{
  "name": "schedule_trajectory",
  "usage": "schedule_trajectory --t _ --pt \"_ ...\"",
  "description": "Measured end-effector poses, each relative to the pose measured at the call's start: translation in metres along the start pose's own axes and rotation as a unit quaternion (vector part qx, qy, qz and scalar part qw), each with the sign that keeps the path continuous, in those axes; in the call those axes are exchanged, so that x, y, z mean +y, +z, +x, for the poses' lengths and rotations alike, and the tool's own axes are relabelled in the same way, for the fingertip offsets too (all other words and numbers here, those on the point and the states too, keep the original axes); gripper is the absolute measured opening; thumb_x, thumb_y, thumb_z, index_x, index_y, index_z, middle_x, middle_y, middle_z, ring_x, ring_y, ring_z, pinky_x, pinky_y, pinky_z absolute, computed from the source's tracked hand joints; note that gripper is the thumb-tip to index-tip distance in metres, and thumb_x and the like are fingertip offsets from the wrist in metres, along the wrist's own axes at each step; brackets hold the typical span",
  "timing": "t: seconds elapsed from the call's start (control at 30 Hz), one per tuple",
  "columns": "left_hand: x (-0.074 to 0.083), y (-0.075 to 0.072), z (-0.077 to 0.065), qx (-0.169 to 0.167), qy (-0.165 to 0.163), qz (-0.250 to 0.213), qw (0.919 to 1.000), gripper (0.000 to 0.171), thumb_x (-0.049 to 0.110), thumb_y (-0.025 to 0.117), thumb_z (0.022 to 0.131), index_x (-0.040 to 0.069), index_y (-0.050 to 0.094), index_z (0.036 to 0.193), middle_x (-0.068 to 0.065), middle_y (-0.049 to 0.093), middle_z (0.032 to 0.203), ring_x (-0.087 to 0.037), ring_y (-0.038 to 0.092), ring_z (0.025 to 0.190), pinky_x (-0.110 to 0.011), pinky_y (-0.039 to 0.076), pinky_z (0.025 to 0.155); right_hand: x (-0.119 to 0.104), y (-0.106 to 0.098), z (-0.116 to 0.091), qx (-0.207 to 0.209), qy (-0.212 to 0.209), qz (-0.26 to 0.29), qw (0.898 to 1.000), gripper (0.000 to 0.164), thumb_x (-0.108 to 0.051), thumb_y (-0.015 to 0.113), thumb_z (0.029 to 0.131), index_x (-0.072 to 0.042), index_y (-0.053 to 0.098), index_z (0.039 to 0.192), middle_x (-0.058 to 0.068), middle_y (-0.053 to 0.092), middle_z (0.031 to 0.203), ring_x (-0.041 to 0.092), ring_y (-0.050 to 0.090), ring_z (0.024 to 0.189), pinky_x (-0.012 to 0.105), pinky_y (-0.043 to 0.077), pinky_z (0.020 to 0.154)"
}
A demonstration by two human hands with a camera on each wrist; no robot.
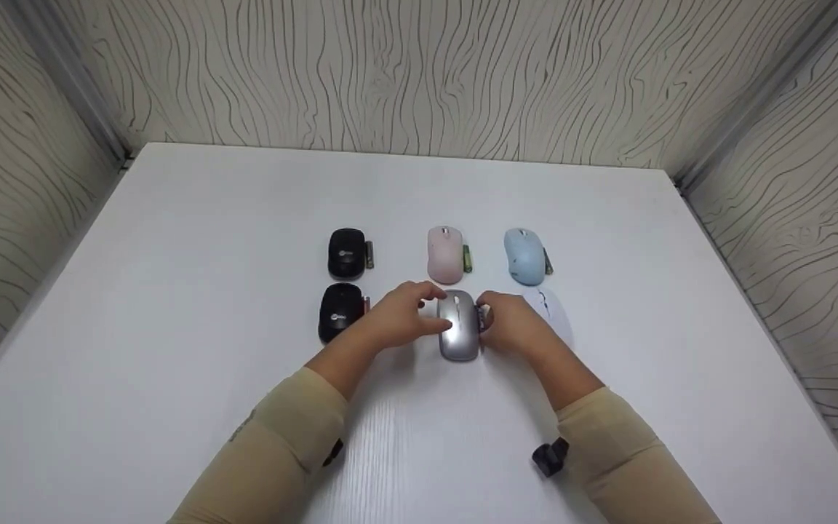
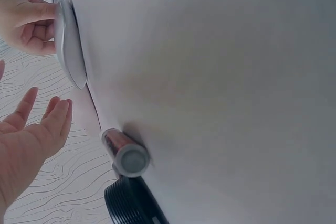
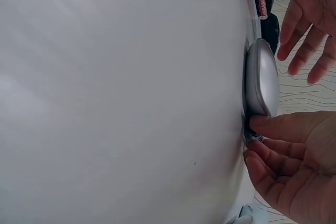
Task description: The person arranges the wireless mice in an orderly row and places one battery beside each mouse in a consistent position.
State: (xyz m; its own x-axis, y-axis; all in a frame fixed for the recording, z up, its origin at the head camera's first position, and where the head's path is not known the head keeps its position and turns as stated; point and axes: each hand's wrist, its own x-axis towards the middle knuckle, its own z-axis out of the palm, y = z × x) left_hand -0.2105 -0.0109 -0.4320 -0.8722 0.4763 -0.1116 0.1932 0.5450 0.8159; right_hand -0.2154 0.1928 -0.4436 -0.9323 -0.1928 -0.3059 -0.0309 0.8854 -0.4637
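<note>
A silver computer mouse [image 1: 459, 335] lies on the white table between the two hands. My left hand [image 1: 406, 314] reaches over its left side, thumb and forefinger spread and overlapping the mouse in the head view. In the right wrist view the fingers of this left hand [image 3: 310, 35] hang relaxed, apart from the mouse. Along the mouse's right edge, my right hand [image 1: 512, 320] pinches a small dark battery [image 3: 254, 134] between thumb and fingers. The battery is mostly hidden by those fingers.
Behind stand a black mouse [image 1: 347, 255], a pink mouse [image 1: 446, 256] and a light blue mouse [image 1: 526, 257], each with a battery at its right. Another black mouse [image 1: 339, 309] with a red battery [image 2: 130, 158] sits left. A white mouse [image 1: 551, 309] is partly behind the right hand.
</note>
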Motion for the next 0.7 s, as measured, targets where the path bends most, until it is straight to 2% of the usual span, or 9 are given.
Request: schedule_trajectory --t 0.2,0.53,0.7 --pt "-0.001 -0.005 -0.002 0.003 -0.012 0.005 0.9999 0.046 0.028 0.068 0.081 0.009 0.055 0.121 -0.016 0.052 0.122 -0.032 0.050 0.111 -0.039 0.041 0.092 -0.003 -0.009 -0.002 0.004 0.001 -0.016 1.000 0.054 -0.006 0.074 0.071 -0.003 0.053 0.120 0.007 0.061 0.080 0.019 0.056 0.070 0.031 0.047 0.062" --pt "-0.004 -0.017 -0.011 0.012 -0.045 0.015 0.9988 0.046 0.032 0.067 0.082 0.014 0.055 0.122 -0.011 0.050 0.126 -0.027 0.049 0.114 -0.038 0.042 0.093 -0.021 -0.020 -0.009 0.011 0.014 -0.010 1.000 0.047 -0.011 0.071 0.077 -0.004 0.053 0.120 0.008 0.060 0.086 0.020 0.057 0.073 0.030 0.047 0.059" --pt "-0.007 -0.019 -0.014 0.015 -0.043 0.010 0.9989 0.045 0.032 0.068 0.081 0.016 0.055 0.122 -0.012 0.050 0.126 -0.028 0.049 0.114 -0.039 0.042 0.092 -0.033 -0.020 -0.013 0.014 0.008 -0.004 1.000 0.043 -0.011 0.070 0.078 -0.004 0.055 0.118 0.007 0.060 0.082 0.018 0.057 0.070 0.029 0.048 0.058"
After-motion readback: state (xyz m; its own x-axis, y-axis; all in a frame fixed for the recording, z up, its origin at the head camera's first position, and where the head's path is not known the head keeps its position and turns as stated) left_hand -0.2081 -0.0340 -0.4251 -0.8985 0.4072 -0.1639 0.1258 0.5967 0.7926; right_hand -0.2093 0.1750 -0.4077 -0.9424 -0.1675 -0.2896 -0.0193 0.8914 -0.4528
